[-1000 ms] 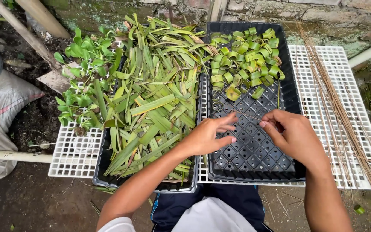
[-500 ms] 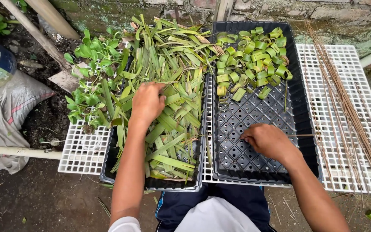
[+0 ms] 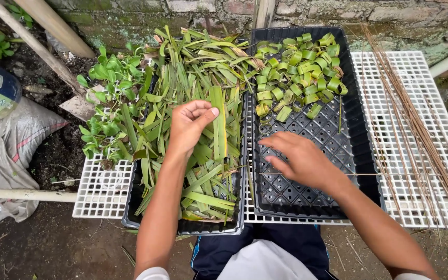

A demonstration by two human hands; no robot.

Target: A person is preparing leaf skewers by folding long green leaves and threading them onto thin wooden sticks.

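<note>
The left hand is pinching a long flat green leaf strip between thumb and fingertips, holding it over the pile of cut leaf strips that is filling the left black tray. The strip is running roughly straight away from the person, its far end lying among the other leaves and its near end trailing down toward the tray's front. The right hand is hovering low over the bare gridded floor of the right black tray, fingers loosely curled and pointing left; a thin brown stick is lying across this tray beneath the hand, and whether the fingers are gripping it I cannot tell. Small rolled green leaf rings are heaped at the far end of that same tray, well apart from the hand. Both trays are sitting side by side, touching, on a white lattice desk. A bundle of thin brown sticks is lying lengthwise along the desk's right part, beside the right tray. Small leafy green plants are crowding just left of the leaf pile. Farther left, a grey sack is slumping on the dark soil.
</note>
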